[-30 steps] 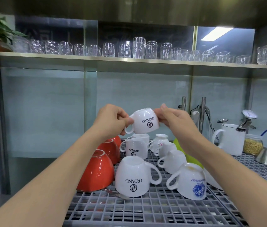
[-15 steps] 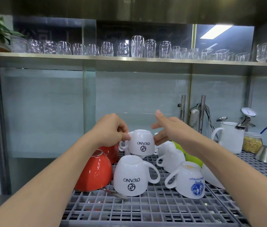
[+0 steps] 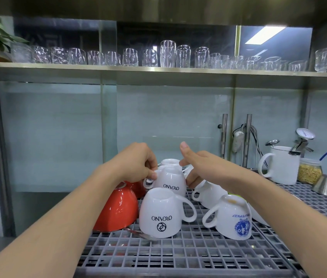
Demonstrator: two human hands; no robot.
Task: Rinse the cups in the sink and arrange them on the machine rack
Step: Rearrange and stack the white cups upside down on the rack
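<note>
Your left hand (image 3: 136,162) pinches the handle of an upturned white cup (image 3: 170,180) marked ORGANO, thumb and fingers closed on the loop at the cup's left side. The cup sits mouth-down on the grey rack (image 3: 188,251), behind another ORGANO cup (image 3: 162,213) that stands just nearer you, also upside down with its handle to the right. Your right hand (image 3: 204,167) is spread, fingers loose and thumb raised; its fingertips reach the right side of the held cup, though you cannot tell whether they touch it. Left of your pinch, two red bowls (image 3: 116,211) lie overturned, touching the nearer cup. Below your right wrist a white cup with a blue emblem (image 3: 230,217) rests inverted, and a further white cup (image 3: 208,192) lies between it and your grip.
</note>
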